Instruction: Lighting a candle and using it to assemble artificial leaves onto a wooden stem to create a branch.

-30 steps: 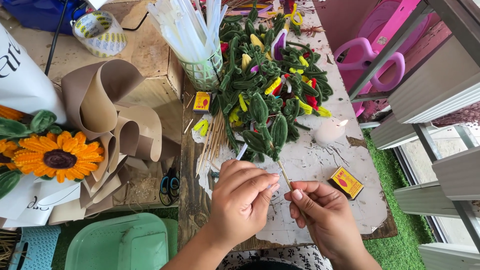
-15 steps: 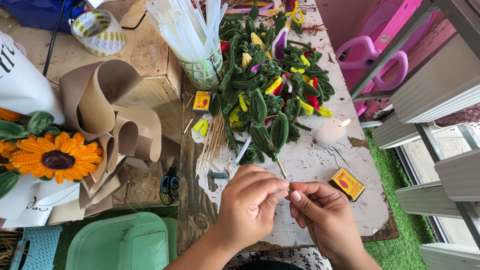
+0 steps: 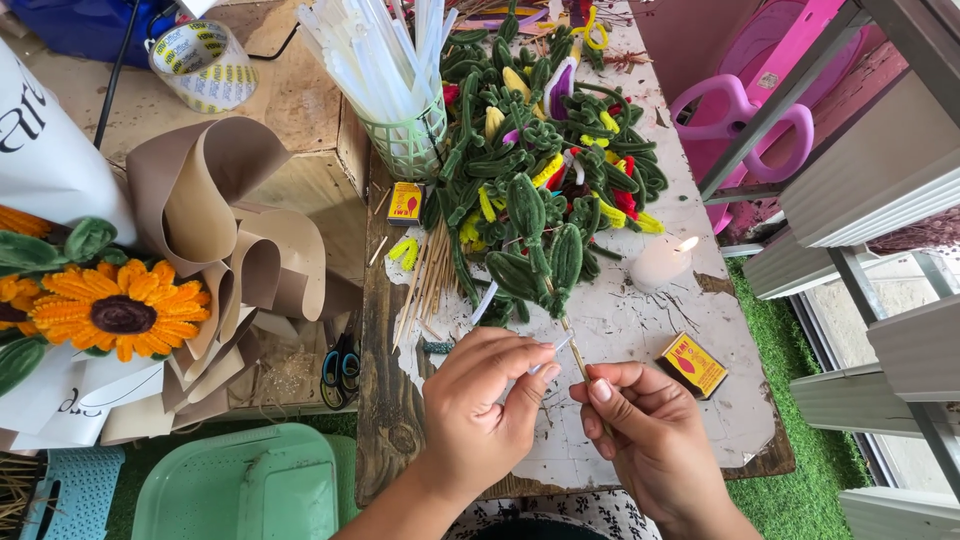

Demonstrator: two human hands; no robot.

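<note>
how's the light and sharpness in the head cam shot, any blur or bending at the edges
Head view: soft, even daylight, no harsh shadows or glare; the left hand and right hand are sharp, as are the green chenille stems and the lit candle; the wide lens bows straight lines, so the metal shelf frame leans outward at the right edge; the pale table top looks slightly bright.

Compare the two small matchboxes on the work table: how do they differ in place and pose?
The near matchbox lies right of the hands, beside the lit candle, turned diagonally. The far matchbox lies higher up by the green basket of white sticks, nearly square to the view, and looks smaller from here. Both are flat, yellow with a red mark.
</note>
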